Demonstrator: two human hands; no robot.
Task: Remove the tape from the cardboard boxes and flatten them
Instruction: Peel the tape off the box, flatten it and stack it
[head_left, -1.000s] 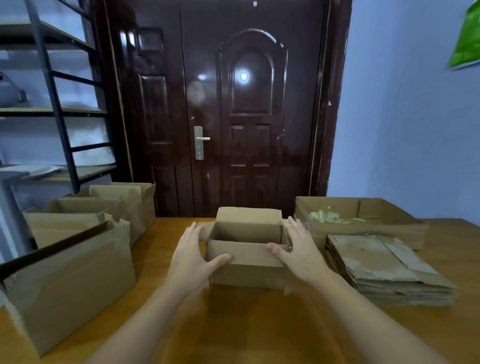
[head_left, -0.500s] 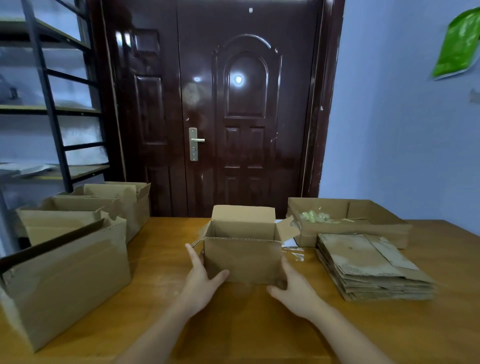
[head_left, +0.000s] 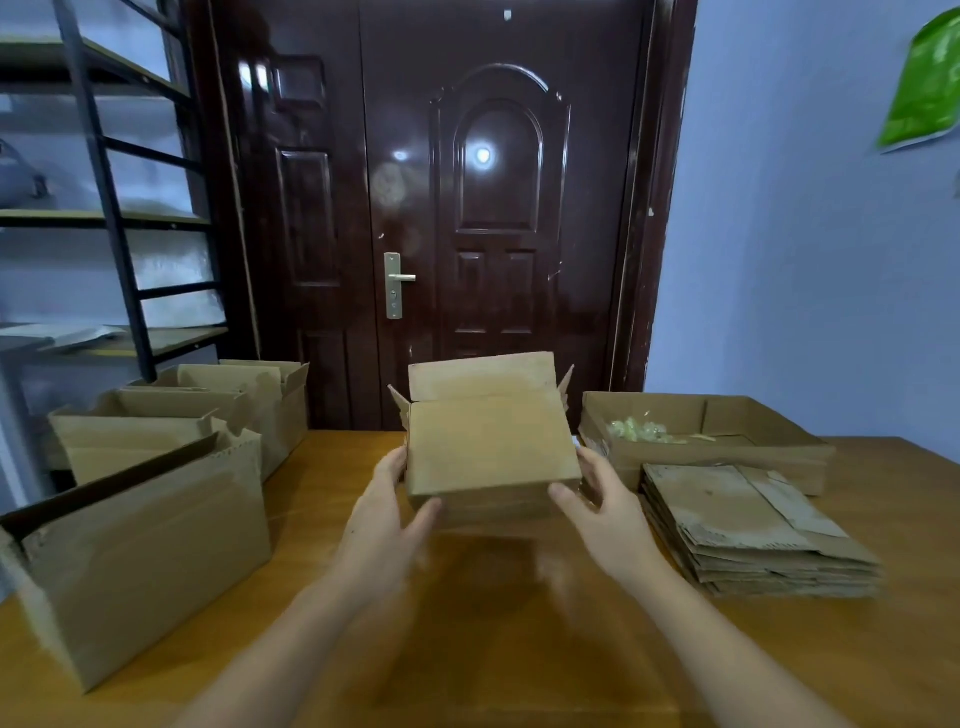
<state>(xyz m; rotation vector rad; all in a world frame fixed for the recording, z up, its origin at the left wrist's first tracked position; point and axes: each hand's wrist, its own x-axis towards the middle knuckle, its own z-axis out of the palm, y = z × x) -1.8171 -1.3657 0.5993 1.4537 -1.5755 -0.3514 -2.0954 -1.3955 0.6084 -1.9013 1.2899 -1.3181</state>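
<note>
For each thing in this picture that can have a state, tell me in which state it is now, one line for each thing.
small cardboard box: flaps open, tilted, held off the table
left hand: grips the box's left side
right hand: grips the box's right side
stack of cardboard: flattened, piled on the table
shallow box: open, crumpled tape inside
boxes on the left: flaps open, not flattened
door: closed

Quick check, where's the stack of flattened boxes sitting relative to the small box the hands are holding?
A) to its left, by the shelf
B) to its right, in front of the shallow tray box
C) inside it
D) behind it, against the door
B: the stack of flattened boxes lies on the table right of the small box, just in front of the shallow tray box.
</note>
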